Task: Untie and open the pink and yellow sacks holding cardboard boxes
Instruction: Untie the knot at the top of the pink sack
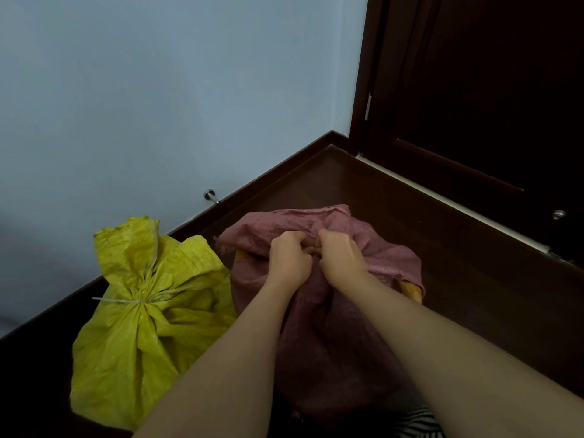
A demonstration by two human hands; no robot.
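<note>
A pink woven sack [331, 336] stands on the dark floor in front of me, its top bunched together. My left hand [289, 259] and my right hand [339, 256] are side by side on the gathered neck, both with fingers closed on the fabric. Any tie there is hidden under my fingers. Orange-yellow patches [412, 290] show at the sack's edges. To the left stands a yellow woven sack [132, 336], its neck cinched by a pale string [121, 301], with its top flaring above the knot. No cardboard boxes are visible.
A pale blue wall [158, 105] with a dark skirting board runs behind the sacks, with a metal door stop [211, 196] low on it. A dark wooden door [489, 90] fills the right. Dark floor [363, 184] lies beyond the pink sack.
</note>
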